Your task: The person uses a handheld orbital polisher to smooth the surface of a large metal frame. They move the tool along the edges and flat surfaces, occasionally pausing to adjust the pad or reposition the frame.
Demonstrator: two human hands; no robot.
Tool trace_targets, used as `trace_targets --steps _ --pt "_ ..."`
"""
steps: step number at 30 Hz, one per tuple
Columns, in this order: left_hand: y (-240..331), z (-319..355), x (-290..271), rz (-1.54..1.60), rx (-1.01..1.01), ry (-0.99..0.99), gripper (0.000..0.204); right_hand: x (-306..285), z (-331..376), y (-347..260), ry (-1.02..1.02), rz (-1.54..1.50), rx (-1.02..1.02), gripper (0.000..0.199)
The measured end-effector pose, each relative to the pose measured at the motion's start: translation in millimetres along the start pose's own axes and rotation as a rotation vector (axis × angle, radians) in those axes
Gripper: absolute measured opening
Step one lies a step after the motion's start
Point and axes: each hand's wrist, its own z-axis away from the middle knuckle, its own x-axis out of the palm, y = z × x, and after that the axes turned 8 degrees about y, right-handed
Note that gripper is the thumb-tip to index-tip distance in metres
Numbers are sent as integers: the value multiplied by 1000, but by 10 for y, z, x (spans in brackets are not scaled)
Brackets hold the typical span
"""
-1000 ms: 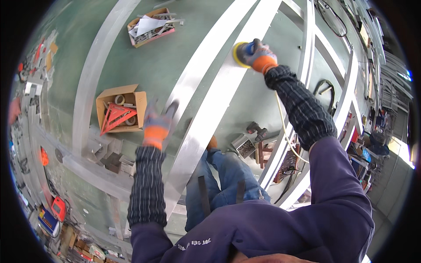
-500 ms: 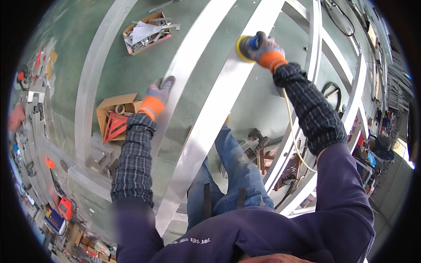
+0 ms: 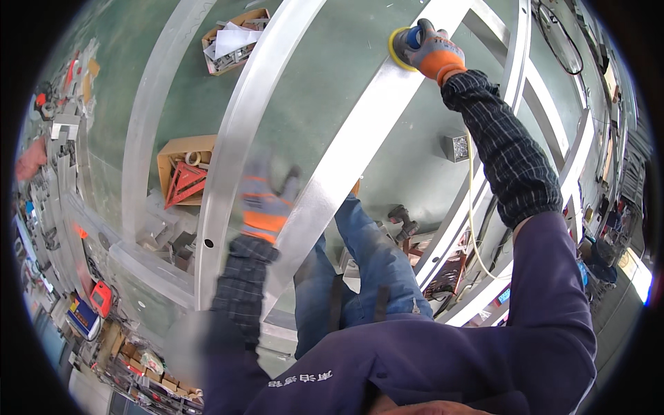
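My right hand [image 3: 441, 58], in a grey and orange glove, grips a round sander [image 3: 413, 37] with a blue part and a yellow-edged pad. The pad rests on the upper part of a long silvery metal beam [image 3: 353, 142], which slants up to the right. A pale hose [image 3: 471, 200] hangs below my right forearm. My left hand [image 3: 266, 200], gloved alike, is blurred by motion beside the same beam's lower part. Its thumb stands apart from the fingers, and nothing shows in it. Whether it touches the beam I cannot tell.
Another metal beam [image 3: 232, 131] runs left of my left hand. Beyond it are a cardboard box [image 3: 168, 166] with a red triangular square [image 3: 185, 181] and a tape roll, and a box of metal scraps [image 3: 235, 43]. A cordless drill [image 3: 403, 220] lies near my legs. More frame bars [image 3: 546, 114] stand right.
My left hand has come off the left beam and swung right towards the middle one. My right hand has slid the sander farther up the beam. The whole view has shifted slightly.
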Motion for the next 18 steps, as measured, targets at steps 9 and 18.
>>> trace_targets --steps 9,18 --pt "-390 671 1327 -251 -617 -279 63 -50 253 -113 -94 -95 -143 86" --pt "-274 624 1229 -221 -597 -280 54 -123 150 -253 -104 -20 -121 84"
